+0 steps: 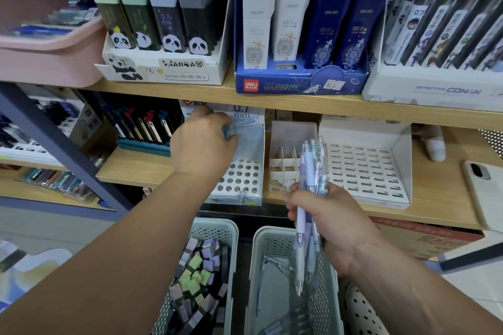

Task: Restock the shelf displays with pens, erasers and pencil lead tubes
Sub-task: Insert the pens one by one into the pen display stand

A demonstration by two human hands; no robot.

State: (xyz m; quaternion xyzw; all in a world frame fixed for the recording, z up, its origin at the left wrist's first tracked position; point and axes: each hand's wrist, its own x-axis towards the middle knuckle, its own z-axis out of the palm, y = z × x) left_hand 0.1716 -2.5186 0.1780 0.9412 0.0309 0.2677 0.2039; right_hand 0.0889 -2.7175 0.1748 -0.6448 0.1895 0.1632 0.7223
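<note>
Nearly vertical, pens [309, 168] point tips downward.

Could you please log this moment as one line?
left hand grips pen display | right hand holds pen bundle | no pens inserted yet

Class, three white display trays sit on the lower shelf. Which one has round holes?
The left tray, where the left hand reaches, below the 0.7 mm sign. The middle tray has cardboard dividers; the right tray has rectangular slots.
</note>
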